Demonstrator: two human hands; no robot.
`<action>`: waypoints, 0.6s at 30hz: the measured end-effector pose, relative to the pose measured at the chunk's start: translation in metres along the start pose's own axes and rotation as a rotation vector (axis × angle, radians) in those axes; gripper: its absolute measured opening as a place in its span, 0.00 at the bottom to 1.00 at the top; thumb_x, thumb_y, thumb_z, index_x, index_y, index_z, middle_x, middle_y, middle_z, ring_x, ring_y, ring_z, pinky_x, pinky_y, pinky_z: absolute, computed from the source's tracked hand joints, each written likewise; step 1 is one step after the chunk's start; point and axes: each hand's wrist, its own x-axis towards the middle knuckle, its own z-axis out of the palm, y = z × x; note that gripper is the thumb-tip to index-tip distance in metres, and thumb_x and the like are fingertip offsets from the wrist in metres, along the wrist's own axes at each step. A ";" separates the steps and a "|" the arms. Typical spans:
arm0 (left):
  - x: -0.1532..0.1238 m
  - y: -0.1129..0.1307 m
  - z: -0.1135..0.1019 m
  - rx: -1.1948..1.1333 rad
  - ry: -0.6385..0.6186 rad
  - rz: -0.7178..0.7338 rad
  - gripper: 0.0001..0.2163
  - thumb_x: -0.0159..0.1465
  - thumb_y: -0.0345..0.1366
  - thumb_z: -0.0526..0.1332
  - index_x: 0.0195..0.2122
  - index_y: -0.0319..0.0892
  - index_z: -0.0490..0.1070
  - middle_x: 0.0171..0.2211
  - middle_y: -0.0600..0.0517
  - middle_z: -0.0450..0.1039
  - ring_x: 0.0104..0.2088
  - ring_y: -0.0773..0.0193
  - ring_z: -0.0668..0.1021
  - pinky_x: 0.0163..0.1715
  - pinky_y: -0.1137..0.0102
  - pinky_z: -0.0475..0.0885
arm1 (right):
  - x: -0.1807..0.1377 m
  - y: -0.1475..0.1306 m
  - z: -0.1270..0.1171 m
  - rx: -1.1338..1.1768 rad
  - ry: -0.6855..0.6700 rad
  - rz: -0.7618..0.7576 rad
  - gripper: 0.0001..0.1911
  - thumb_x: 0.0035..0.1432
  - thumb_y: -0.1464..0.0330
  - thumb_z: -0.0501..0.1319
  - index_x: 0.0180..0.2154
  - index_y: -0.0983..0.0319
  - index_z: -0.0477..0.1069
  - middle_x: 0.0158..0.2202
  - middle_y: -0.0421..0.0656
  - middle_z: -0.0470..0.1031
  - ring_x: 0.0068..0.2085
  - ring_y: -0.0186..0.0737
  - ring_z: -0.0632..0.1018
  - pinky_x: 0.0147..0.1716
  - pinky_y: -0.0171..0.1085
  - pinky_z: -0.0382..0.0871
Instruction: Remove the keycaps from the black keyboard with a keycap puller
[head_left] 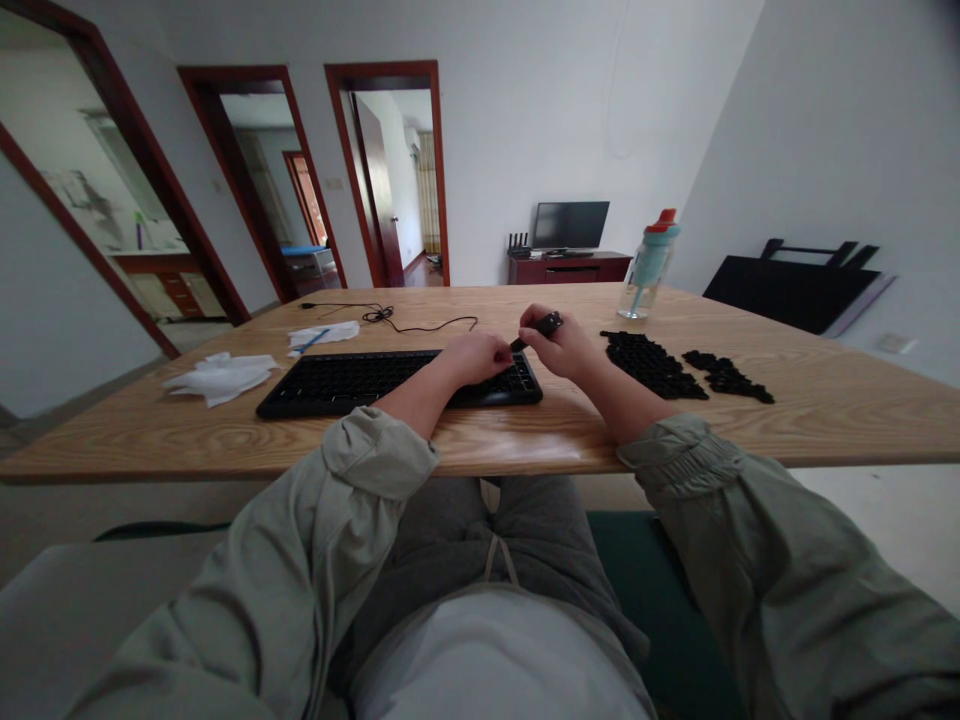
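A black keyboard (352, 380) lies on the wooden table in front of me, its keycaps off across much of it. My right hand (555, 342) grips a short black stick-like tool (551, 323) with a thick top end, slanting down toward the keyboard's right side. The tool's kind is unclear, and its lower end is partly hidden by my fingers. Close beside it, my left hand (476, 357) is over the keyboard with the fingers closed in a pinch. Whatever those fingers hold, if anything, is hidden. Loose black keycaps (651, 365) lie to the right, with a smaller group (727, 377) beyond.
Crumpled white tissue (221, 378) lies left of the keyboard. Behind it, a blue stick-like item (311, 341) rests on another tissue (341, 331). A thin black cable (379, 314) curls along the back. A clear bottle (649, 265) with an orange-red lid stands at the back right.
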 end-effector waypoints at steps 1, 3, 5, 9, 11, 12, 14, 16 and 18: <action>0.000 0.000 0.000 0.000 0.001 -0.001 0.09 0.62 0.39 0.61 0.36 0.45 0.82 0.36 0.48 0.82 0.36 0.58 0.80 0.37 0.68 0.69 | 0.000 0.000 0.000 0.004 -0.007 -0.011 0.07 0.58 0.62 0.57 0.32 0.60 0.68 0.27 0.41 0.70 0.31 0.41 0.70 0.34 0.39 0.61; 0.000 -0.001 0.001 0.003 0.008 -0.004 0.09 0.62 0.39 0.62 0.36 0.46 0.82 0.36 0.48 0.82 0.36 0.57 0.80 0.38 0.68 0.70 | 0.000 0.001 -0.001 0.020 -0.026 -0.033 0.07 0.58 0.63 0.57 0.32 0.60 0.68 0.27 0.41 0.70 0.31 0.41 0.70 0.34 0.39 0.61; 0.000 0.000 0.002 0.004 0.018 -0.001 0.09 0.62 0.39 0.62 0.37 0.46 0.82 0.36 0.47 0.82 0.37 0.56 0.80 0.39 0.67 0.70 | -0.001 0.001 -0.002 0.029 -0.039 -0.046 0.07 0.58 0.63 0.57 0.33 0.60 0.68 0.27 0.41 0.70 0.31 0.40 0.70 0.33 0.39 0.61; 0.001 0.001 0.002 0.011 0.017 0.015 0.11 0.63 0.39 0.61 0.39 0.45 0.83 0.37 0.47 0.82 0.38 0.55 0.80 0.39 0.66 0.71 | -0.001 0.001 -0.001 0.001 -0.037 -0.043 0.09 0.59 0.62 0.56 0.33 0.60 0.68 0.27 0.41 0.70 0.31 0.40 0.70 0.33 0.39 0.61; 0.000 0.000 0.000 0.005 -0.001 0.010 0.11 0.63 0.39 0.61 0.39 0.45 0.83 0.38 0.48 0.83 0.39 0.56 0.81 0.39 0.67 0.71 | 0.000 0.002 0.000 -0.015 -0.022 -0.034 0.10 0.59 0.61 0.56 0.34 0.60 0.68 0.27 0.41 0.70 0.31 0.41 0.71 0.33 0.39 0.62; 0.000 0.000 -0.002 -0.008 -0.012 0.008 0.11 0.63 0.38 0.61 0.40 0.45 0.83 0.38 0.49 0.83 0.39 0.57 0.81 0.39 0.68 0.71 | 0.001 0.002 0.000 -0.023 -0.013 -0.028 0.10 0.59 0.60 0.57 0.34 0.60 0.68 0.27 0.41 0.71 0.31 0.41 0.71 0.33 0.39 0.62; -0.001 -0.002 -0.006 -0.042 -0.024 0.010 0.11 0.64 0.38 0.61 0.42 0.45 0.82 0.40 0.50 0.83 0.40 0.60 0.81 0.41 0.70 0.71 | 0.001 0.002 0.002 -0.049 -0.006 -0.004 0.11 0.58 0.60 0.57 0.35 0.61 0.68 0.27 0.41 0.71 0.30 0.41 0.71 0.32 0.39 0.61; -0.003 -0.005 -0.010 -0.056 -0.020 0.012 0.12 0.65 0.37 0.61 0.44 0.46 0.82 0.41 0.51 0.83 0.41 0.61 0.81 0.43 0.71 0.71 | 0.002 0.001 0.003 -0.075 -0.017 0.031 0.11 0.58 0.59 0.58 0.37 0.60 0.68 0.28 0.41 0.72 0.30 0.40 0.71 0.31 0.38 0.61; -0.004 -0.006 -0.013 -0.043 -0.010 0.003 0.12 0.66 0.38 0.60 0.45 0.46 0.82 0.41 0.51 0.83 0.42 0.61 0.80 0.44 0.71 0.71 | 0.003 0.000 0.003 -0.098 -0.029 0.069 0.12 0.59 0.59 0.59 0.38 0.60 0.69 0.29 0.42 0.73 0.30 0.40 0.71 0.31 0.38 0.61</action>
